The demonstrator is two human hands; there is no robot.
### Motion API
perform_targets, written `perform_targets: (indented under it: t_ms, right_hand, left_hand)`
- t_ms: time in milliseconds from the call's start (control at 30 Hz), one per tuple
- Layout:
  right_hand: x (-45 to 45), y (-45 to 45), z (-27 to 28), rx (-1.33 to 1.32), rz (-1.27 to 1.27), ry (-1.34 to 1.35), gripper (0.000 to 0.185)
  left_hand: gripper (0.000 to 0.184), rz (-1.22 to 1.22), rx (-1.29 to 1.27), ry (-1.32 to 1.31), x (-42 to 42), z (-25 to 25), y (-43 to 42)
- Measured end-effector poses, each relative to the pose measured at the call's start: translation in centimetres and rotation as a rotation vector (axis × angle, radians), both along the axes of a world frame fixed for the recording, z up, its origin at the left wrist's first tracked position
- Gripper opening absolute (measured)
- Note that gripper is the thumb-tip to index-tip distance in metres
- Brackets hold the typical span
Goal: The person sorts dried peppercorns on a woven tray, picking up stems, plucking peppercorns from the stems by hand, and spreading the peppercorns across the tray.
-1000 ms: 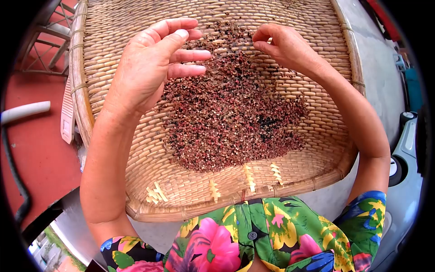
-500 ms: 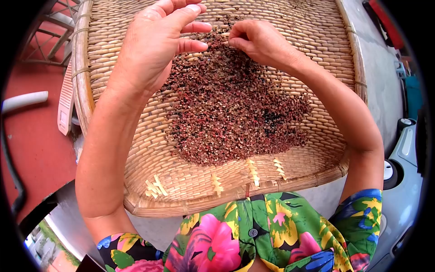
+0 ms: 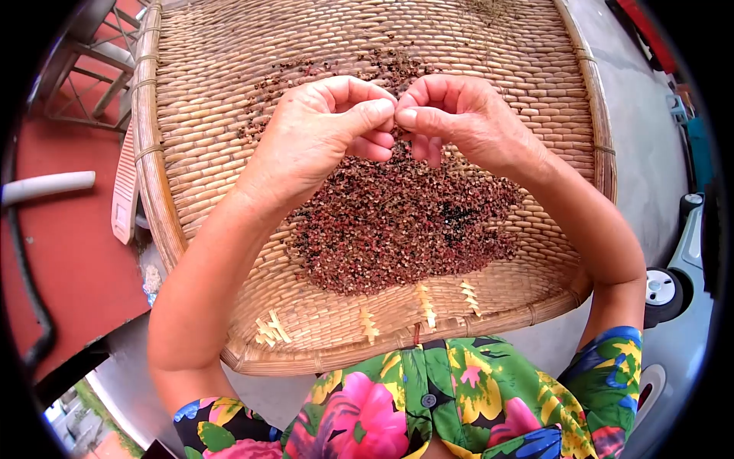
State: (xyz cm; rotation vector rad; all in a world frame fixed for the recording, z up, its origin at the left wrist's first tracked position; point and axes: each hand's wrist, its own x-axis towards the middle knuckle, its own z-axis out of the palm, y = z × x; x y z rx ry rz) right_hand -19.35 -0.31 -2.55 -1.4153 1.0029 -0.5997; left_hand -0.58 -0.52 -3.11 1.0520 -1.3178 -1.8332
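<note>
From the head camera, here are both hands meeting above the big woven tray [image 3: 206,145], the left hand [image 3: 325,126] with thumb pressed to forefinger, the right hand [image 3: 474,122] pinched the same way, tips touching; whether a tiny bit sits between them, I can't tell. Below, the dried berries [image 3: 397,237], reddish brown flecked with black, lie heaped mid-tray, thinning to a scatter toward the far side. Look at that surface: tan canes, a bound wooden rim, pale zigzag strips [image 3: 426,306] along the near edge. Around it, red floor [image 3: 69,260] on the left with a white pipe [image 3: 50,187]; over on the right, grey floor [image 3: 634,115] and a pale blue wheeled thing [image 3: 692,336].
</note>
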Motion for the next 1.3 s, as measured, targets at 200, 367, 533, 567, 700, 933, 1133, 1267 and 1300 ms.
perform_targets:
  t_ms: [200,367,533,567,700,933,1133,1267,1300]
  right_hand:
    - [-0.2,-0.3,0.6,0.082,-0.056,-0.063,0.022]
    - [-0.5,-0.4,0.1,0.052,0.020,-0.003,0.018]
    - [-1.3,-0.7,0.7,0.423,0.137,-0.310,0.014]
    - [-1.3,-0.8,0.5,0.361,0.143,-0.374,0.014]
    - [-0.2,-0.3,-0.6,0.245,-0.139,-0.395,0.015]
    - [0.0,-0.1,-0.6,-0.205,-0.117,-0.233,0.020]
    - [-0.1,0.6,-0.3,0.100,-0.034,-0.272,0.021]
    - [-0.1,0.1,0.8,-0.287,-0.160,-0.152,0.022]
    - [-0.5,-1.1,1.6,-0.604,-0.181,-0.153,0.023]
  left_hand:
    - [0.015,0.059,0.046,0.113,-0.1,-0.5,-0.1]
    - [0.015,-0.022,0.038,0.058,0.0,0.1,-0.2]
    - [0.016,-0.142,-0.083,-0.123,1.0,0.9,-0.8]
    - [0.017,-0.114,0.019,-0.025,1.0,1.0,-0.8]
    - [0.021,-0.085,0.263,0.237,-0.1,1.0,0.0]
    - [0.016,-0.112,0.409,0.476,-0.3,-0.9,0.2]
    - [0.014,-0.131,0.278,0.183,-0.3,0.5,0.2]
    - [0.011,-0.148,0.181,0.004,-0.1,1.1,0.3]
    - [0.011,-0.149,0.121,-0.120,0.1,1.2,0.3]
